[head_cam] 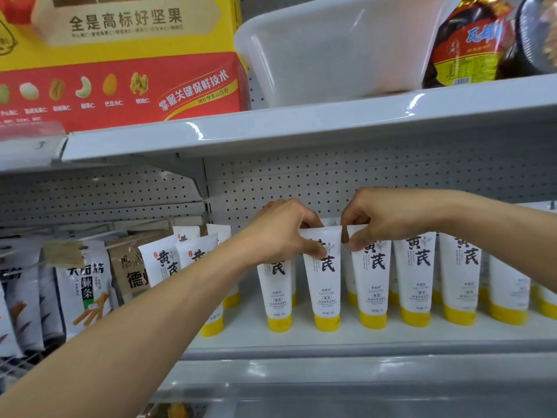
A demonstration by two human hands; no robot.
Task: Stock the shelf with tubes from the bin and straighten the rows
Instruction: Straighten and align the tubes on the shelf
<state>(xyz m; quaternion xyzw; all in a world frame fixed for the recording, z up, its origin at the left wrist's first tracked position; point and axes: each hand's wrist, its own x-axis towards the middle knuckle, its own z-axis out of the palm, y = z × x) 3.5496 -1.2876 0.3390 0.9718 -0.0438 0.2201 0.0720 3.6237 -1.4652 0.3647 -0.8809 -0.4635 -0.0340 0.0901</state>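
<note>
On the white shelf [301,333], both hands [283,233] [373,218] pinch upright tubes [324,285]; bin [331,49] above.

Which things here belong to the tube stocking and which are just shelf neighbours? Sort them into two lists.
Part of the job:
- front tube pinched at its top by the left hand
- next tube held by the right hand
- row of tubes
- white bin on the shelf above

Not part of it:
- nut box
- snack packets
- red bag
</note>
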